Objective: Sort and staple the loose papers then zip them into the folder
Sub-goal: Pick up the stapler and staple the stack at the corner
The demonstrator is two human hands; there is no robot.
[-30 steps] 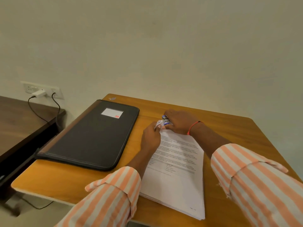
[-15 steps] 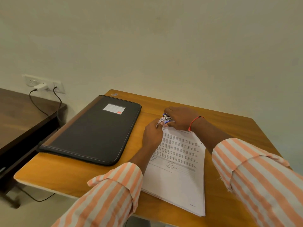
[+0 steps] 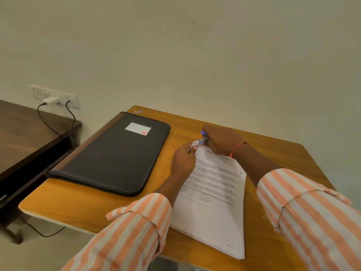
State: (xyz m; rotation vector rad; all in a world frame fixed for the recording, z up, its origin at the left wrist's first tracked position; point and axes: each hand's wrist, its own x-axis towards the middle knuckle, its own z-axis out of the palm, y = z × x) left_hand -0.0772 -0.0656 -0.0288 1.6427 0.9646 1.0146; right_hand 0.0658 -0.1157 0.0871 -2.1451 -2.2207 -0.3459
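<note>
A stack of printed white papers lies on the wooden table in front of me. My left hand pinches the stack's lifted top-left corner. My right hand is closed around a small blue stapler, whose jaws sit at that corner. A black zip folder with a white label lies flat and zipped shut to the left of the papers, apart from both hands.
A dark wooden side table stands lower at the left, beside the table. A wall socket holds a white charger, and black cables hang down from it. The wall rises just behind the table's far edge.
The view has shifted slightly. My right hand has tilted the stapler onto the corner, and my left hand keeps pinching the papers' corner.
</note>
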